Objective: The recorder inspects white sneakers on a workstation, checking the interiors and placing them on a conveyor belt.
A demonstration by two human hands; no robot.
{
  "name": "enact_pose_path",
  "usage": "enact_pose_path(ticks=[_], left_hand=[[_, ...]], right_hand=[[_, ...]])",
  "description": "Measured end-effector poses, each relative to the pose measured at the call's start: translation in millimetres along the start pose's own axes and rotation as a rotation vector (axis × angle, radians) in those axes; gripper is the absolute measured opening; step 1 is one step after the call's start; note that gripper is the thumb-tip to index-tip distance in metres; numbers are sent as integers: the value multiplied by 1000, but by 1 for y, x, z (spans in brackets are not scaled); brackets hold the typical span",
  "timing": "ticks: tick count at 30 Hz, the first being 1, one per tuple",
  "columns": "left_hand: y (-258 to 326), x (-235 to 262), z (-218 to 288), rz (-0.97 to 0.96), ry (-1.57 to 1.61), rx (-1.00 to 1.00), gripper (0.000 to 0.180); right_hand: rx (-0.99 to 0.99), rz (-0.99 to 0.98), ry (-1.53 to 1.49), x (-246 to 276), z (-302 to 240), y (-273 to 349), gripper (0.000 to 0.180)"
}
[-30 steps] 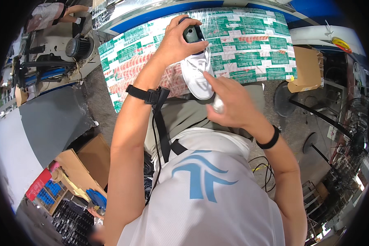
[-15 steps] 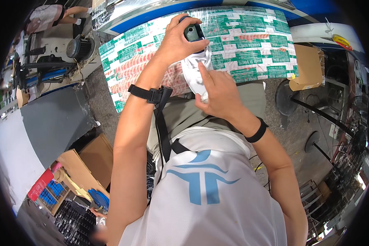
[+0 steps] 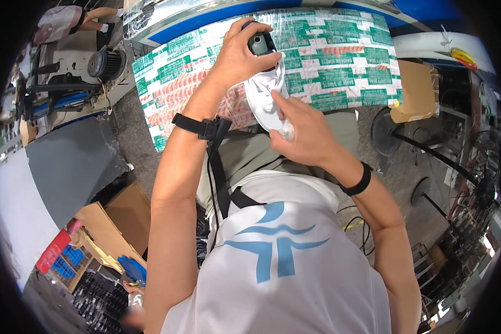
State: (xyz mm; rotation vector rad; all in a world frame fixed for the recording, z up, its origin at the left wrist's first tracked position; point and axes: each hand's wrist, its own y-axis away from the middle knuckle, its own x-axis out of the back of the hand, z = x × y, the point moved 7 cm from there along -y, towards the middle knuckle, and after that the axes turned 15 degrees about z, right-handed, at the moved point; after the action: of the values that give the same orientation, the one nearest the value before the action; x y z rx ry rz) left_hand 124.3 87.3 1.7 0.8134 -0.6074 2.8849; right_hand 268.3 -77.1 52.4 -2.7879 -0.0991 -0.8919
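My left hand (image 3: 242, 58) is closed around a dark, rounded piece (image 3: 258, 44) with a pale greenish face and a small hole, held above the far side of a taped package. White cloth (image 3: 264, 100) hangs from under that piece toward me. Over the lower part of the cloth is my right hand (image 3: 306, 131), its index finger stretched out against the fabric. Its thumb and curled fingers close on a small whitish wad (image 3: 287, 132), mostly hidden. Exactly what the dark piece is I cannot make out.
The large package (image 3: 339, 72), wrapped in green, white and red printed tape, lies before me. An open cardboard box (image 3: 414, 92) stands at its right, near a round black stand base (image 3: 384, 132). A motor (image 3: 107, 64) and grey panel (image 3: 75, 158) are left. Another person (image 3: 61, 25) is far left.
My right hand has shifted slightly right and toward me, with the whitish wad in it. The white cloth hangs a little differently. My left hand has hardly moved.
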Motion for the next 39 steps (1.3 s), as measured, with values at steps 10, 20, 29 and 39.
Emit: enact_pose_path(ticks=[10, 20, 29, 39], left_hand=[[-2, -1, -2, 33, -8, 17, 67], [-1, 0, 2, 13, 20, 15, 60], [-4, 0, 1, 1, 1, -9, 60], [-1, -1, 2, 1, -5, 16, 61]], right_hand=[[53, 39, 20, -2, 2, 7, 82], [245, 67, 209, -25, 3, -5, 83], [-20, -93, -141, 4, 0, 7, 79], [33, 201, -43, 20, 7, -3, 78]])
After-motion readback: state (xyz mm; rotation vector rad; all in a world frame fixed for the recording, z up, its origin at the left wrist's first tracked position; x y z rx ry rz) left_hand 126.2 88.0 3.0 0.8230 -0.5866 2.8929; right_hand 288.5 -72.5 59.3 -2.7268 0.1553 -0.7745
